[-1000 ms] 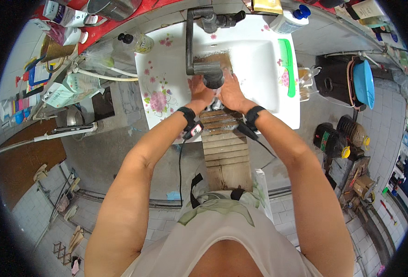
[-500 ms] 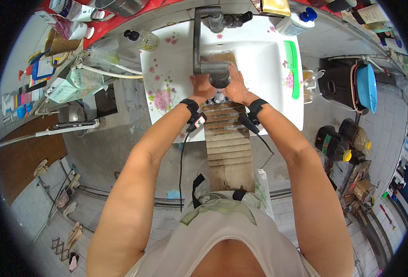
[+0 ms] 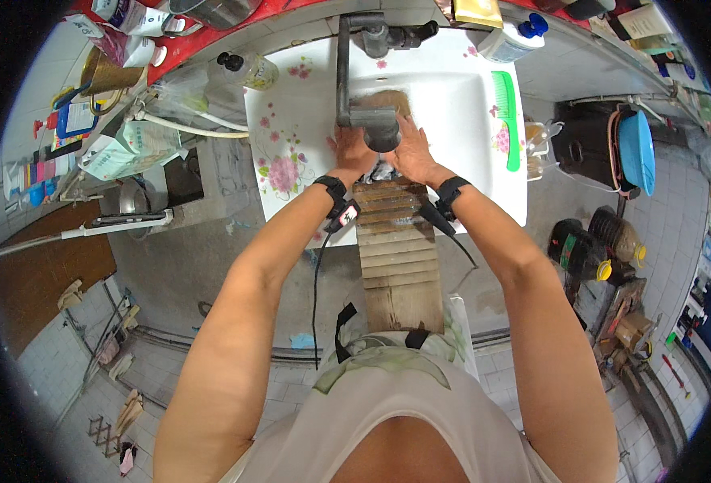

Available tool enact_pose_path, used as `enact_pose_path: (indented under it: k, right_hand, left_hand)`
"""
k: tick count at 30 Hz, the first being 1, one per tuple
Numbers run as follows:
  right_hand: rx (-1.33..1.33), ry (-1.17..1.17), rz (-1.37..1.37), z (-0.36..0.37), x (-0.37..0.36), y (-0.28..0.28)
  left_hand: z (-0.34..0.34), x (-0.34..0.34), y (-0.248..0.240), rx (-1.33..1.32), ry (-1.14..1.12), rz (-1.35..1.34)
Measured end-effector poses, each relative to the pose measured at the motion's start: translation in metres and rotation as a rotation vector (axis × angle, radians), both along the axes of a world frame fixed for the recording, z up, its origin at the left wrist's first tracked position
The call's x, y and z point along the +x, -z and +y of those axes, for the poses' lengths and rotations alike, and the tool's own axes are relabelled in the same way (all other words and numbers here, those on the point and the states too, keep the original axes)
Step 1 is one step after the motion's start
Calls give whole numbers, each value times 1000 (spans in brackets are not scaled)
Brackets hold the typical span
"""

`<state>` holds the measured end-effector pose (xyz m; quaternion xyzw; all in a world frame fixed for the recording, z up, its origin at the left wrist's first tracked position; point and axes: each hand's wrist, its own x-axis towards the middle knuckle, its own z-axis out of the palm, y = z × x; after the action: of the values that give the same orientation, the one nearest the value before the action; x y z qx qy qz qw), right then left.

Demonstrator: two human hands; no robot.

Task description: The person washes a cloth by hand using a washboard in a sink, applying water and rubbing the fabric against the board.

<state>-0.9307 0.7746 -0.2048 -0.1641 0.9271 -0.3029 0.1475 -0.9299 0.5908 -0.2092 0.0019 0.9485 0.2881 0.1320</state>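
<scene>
Both my hands are in the white floral sink [image 3: 472,189], over the upper part of a ridged wooden washboard [image 3: 401,274]. A wet, greyish-white cloth [image 3: 383,171] is bunched between them and mostly hidden. My left hand [image 3: 353,151] is closed at the cloth's left side, its fingertips partly covered by the dark faucet [image 3: 381,133]. From the right, my right hand [image 3: 412,153] presses and grips the same cloth, with some fingers pointing toward the far side. Each wrist wears a black strap with a small cabled device.
A green comb [image 3: 506,121] lies on the sink's right rim. A pump bottle [image 3: 251,71] stands at the back left, and a white bottle with a blue cap [image 3: 515,39] at the back right. Yellow-capped jugs [image 3: 585,253] and a blue basin [image 3: 636,153] are farther right.
My hands have shifted only slightly around the cloth, and a little more of it shows below the faucet. The washboard stays in place.
</scene>
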Motion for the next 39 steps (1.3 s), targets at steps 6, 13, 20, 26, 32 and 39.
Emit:
enact_pose_path:
  k: [6, 13, 20, 26, 32, 39]
  right_hand:
    - [-203, -64, -79, -3, 83, -53]
    - [-98, 14, 130, -4, 81, -37]
    - [37, -48, 264, -11, 59, -15]
    - [120, -115, 250, -9, 39, -6]
    - [128, -92, 269, -17, 43, -32]
    - [-150, -13, -208, 5, 29, -73]
  left_hand:
    - [-10, 94, -45, 196, 87, 58]
    - [12, 81, -34, 208, -28, 155]
    - [9, 68, 13, 58, -47, 217]
    - [0, 53, 36, 22, 14, 207]
    - [0, 42, 13, 0, -8, -41]
    - [-33, 41, -25, 464, -235, 70]
